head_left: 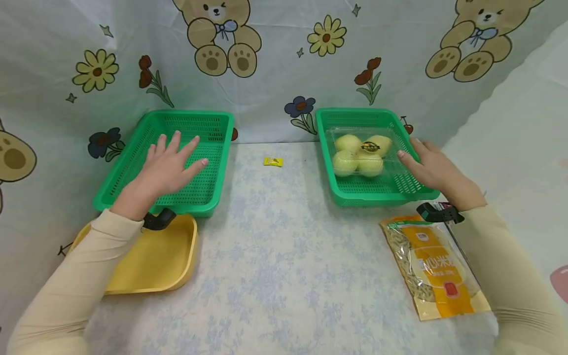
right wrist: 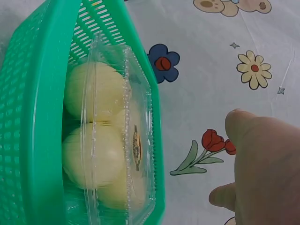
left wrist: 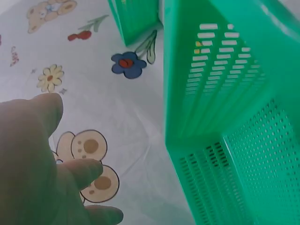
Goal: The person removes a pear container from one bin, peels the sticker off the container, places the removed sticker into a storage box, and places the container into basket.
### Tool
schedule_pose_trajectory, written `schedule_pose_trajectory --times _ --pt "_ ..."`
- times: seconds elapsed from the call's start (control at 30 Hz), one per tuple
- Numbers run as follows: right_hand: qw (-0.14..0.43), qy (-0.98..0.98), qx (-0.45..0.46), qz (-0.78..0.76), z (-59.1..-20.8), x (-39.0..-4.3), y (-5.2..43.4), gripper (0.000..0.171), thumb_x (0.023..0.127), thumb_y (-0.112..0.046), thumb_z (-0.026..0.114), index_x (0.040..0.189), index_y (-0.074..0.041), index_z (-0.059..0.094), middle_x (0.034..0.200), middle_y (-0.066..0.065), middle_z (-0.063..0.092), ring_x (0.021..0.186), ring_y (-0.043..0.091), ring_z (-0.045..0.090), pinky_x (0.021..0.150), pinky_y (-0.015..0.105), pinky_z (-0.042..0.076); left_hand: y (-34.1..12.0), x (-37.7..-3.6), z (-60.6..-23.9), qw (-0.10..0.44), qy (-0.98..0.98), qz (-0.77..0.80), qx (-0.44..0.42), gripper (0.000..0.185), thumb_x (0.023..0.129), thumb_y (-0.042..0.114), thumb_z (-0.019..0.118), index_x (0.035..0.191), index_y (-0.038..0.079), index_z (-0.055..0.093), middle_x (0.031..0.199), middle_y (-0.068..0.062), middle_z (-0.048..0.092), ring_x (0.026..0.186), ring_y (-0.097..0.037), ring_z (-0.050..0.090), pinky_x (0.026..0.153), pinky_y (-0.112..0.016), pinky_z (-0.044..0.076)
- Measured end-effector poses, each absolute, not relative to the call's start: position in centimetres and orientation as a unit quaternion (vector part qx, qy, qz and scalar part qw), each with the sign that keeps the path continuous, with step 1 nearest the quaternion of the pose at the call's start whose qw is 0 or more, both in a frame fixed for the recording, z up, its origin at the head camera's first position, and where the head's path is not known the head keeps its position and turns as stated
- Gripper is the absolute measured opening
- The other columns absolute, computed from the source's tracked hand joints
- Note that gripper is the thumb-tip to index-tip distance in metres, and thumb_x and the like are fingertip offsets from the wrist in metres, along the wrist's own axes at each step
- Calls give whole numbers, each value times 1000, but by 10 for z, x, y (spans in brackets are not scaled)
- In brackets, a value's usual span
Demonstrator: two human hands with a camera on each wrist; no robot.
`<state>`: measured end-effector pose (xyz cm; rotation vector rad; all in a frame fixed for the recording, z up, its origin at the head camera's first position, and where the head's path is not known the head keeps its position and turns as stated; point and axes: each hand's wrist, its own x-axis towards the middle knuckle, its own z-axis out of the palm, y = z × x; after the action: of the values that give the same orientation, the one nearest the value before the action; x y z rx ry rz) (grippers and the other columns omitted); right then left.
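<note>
In the head view my left hand (head_left: 166, 165) hovers with spread fingers above a green basket (head_left: 222, 162), which has nothing in it that I can see. The left wrist view shows those fingers (left wrist: 86, 172) apart from the basket wall. On the right, my right hand (head_left: 432, 165) is over the right edge of a second green basket (head_left: 368, 199), its fingers extended and holding nothing. Inside that basket sits a clear plastic box (head_left: 395, 167) of round pale yellow-green fruit (head_left: 348, 144), with a dark label on its lid. A gap separates the right hand from the box in the right wrist view.
A small yellow wrapped packet (head_left: 273, 161) lies between the baskets. Below the left one is a yellow tray (head_left: 151, 261), partly under my left arm. An orange and clear food bag (head_left: 437, 266) lies beside my right forearm. Bear-printed cloth (head_left: 275, 59) hangs behind.
</note>
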<state>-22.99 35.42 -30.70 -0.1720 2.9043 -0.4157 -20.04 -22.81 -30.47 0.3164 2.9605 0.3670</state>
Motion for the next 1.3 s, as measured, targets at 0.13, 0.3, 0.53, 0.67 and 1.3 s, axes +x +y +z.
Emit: schedule_pose_trajectory --times 0.13,0.3,0.53,0.67,1.3 --pt "90 982 -63 -151 -313 -233 353 85 107 -59 20 161 2 -4 162 41 0 148 63 5 116 77 9 -219 -197 -307 70 983 128 116 77 106 61 33 166 16 12 167 -33 -3 151 -61 -9 118 -77 -1" --pt "73 980 -83 -163 -326 -235 355 80 110 -50 21 159 10 5 161 42 12 147 64 12 118 74 13 -210 -188 -309 83 979 131 131 73 107 55 37 165 16 17 167 -34 1 151 -62 -6 118 -78 3" --pt "62 979 -77 -180 -336 -235 362 79 110 -49 18 158 13 7 161 42 12 146 64 15 117 74 15 -212 -178 -313 98 978 134 123 74 107 55 37 165 15 15 167 -34 -1 150 -63 -8 118 -78 2" --pt "62 978 -64 -187 -337 -234 363 79 110 -50 17 158 12 7 161 42 12 145 65 15 116 75 16 -215 -177 -316 98 979 133 116 75 107 56 37 165 14 14 167 -35 -2 150 -63 -8 118 -78 2" --pt "130 961 40 -242 -344 -246 354 95 102 -67 7 160 7 -4 164 38 1 148 63 8 116 76 17 -136 -201 -323 110 971 119 177 69 106 55 40 165 21 22 171 -24 6 156 -53 -2 124 -70 6"
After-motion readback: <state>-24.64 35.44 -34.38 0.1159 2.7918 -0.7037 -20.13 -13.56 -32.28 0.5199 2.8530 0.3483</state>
